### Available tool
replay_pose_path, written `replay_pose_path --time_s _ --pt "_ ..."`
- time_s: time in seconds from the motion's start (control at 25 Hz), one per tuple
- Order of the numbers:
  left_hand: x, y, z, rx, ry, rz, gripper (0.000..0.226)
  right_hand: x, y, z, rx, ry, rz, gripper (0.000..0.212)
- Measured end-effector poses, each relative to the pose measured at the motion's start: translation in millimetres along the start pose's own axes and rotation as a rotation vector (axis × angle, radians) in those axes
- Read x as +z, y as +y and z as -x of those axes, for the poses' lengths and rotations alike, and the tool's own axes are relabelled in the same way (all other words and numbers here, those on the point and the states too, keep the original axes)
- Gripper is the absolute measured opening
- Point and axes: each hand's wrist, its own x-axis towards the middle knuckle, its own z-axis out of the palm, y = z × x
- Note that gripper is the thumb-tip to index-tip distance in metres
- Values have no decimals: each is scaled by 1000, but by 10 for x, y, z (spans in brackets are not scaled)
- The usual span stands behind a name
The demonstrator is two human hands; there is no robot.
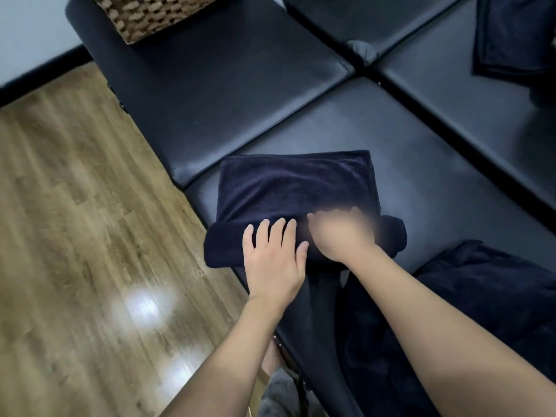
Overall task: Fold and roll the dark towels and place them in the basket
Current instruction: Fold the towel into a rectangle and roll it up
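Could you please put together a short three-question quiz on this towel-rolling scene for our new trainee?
1. True or false: the towel under the hands is already fully rolled.
2. Where is the woven basket? A) on the wooden floor B) on the far cushion, top of view C) beside the right hand
3. What is the left hand resting on?

Key
1. False: only the near edge is rolled; the rest lies flat.
2. B
3. The rolled part of the towel, fingers straight.

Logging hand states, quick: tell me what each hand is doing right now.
Left hand: open, straight fingers pressing the rolled end of the dark towel.
Right hand: on the same roll; motion blur hides its fingers, cannot tell.
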Motion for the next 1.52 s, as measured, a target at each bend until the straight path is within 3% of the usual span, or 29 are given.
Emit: replay_pose_path --time_s 0.08,0.16,0.36,0.52,0.64,0.96,1.2,1.28,1.52 --pt "11 -31 -43 38 26 -5 46 -87 -13 -32 34 -170 -121 51" --pt "-19 -63 -160 61 14 -42 44 -93 -15 -6 53 -196 -147 51" --pt "-185 -4 -565 84 -165 -163 52 203 -68 308 121 312 -38 45" --pt "-245 29 -886 108 -414 -165 55 472 -95 483 88 460 -23 49" --pt "-240 38 -895 69 -469 -140 56 407 -55 384 74 529 -3 48" --pt "-87 -85 -226 60 -66 -17 43 139 7 115 -26 254 45 53" --pt "-106 -97 -114 131 -50 -82 43 -20 33 -41 -65 -78 -104 50" --pt "-123 -120 -141 160 -68 -111 41 -22 28 -6 -46 -94 -108 49" --pt "-267 -74 -556 182 -291 -157 50 323 -61 465 108 399 -113 44"
